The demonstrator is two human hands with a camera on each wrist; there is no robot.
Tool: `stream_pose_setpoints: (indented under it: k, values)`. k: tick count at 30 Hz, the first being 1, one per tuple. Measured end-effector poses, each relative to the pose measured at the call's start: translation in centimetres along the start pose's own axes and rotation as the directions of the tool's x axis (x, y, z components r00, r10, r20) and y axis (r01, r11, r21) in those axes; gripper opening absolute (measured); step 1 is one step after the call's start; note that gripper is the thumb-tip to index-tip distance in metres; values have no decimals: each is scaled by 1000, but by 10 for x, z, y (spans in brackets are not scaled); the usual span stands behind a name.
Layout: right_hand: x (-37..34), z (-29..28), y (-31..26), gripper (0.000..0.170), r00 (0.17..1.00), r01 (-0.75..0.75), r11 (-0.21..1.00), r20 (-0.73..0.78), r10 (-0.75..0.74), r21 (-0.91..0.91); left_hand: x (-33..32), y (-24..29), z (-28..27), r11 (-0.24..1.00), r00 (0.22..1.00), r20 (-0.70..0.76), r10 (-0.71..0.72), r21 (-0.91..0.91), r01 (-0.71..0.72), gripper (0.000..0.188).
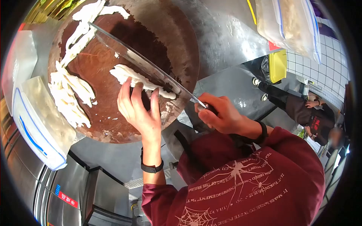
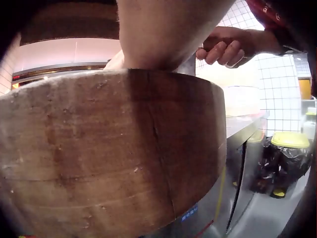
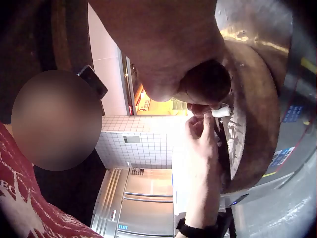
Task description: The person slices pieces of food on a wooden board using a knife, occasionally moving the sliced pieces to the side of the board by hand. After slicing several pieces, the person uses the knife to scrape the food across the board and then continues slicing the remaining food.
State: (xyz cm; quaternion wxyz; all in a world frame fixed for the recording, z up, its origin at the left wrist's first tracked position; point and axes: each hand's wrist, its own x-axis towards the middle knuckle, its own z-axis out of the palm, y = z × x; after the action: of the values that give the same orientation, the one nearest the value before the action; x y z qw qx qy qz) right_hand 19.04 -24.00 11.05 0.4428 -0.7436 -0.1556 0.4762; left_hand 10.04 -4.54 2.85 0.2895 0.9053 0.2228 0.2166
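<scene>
My left hand (image 1: 138,107) holds a pale white strip of food (image 1: 121,72) on a round wooden chopping block (image 1: 113,130), its fingertips bent over the strip. In the right wrist view, the left thumb and fingers curve together close to the strip's end (image 3: 221,112). My right hand (image 1: 223,115) grips the handle of a long knife (image 1: 151,67). Its blade slants across the block just beyond the strip, the tip toward the far left. More white strips (image 1: 69,94) lie along the block's left side. The block's thick side (image 2: 99,153) fills most of the left wrist view.
Clear plastic bags (image 1: 43,124) stand left of the block, and more bags (image 1: 288,26) sit at the upper right. A steel counter (image 1: 230,34) supports the block. Beyond are a yellow-lidded bin (image 1: 278,66) and another person (image 1: 307,113) standing at the right.
</scene>
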Motion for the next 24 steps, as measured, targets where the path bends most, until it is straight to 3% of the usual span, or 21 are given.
stream_pose_setpoints:
  k: [7,16,24]
  values:
    - [-2,-5,-2,25,998,57,996,-20,-59,-69,-3,3,2,998,998,6,-60,-35,60,39]
    - [-17,-13,-2,26,992,119,974,54,-111,-195,-4,-3,0,999,1000,8,-9,-51,9,35]
    - [-21,-12,0,27,998,41,987,52,-33,-155,-2,-2,1,999,1000,-13,-12,-45,12,28]
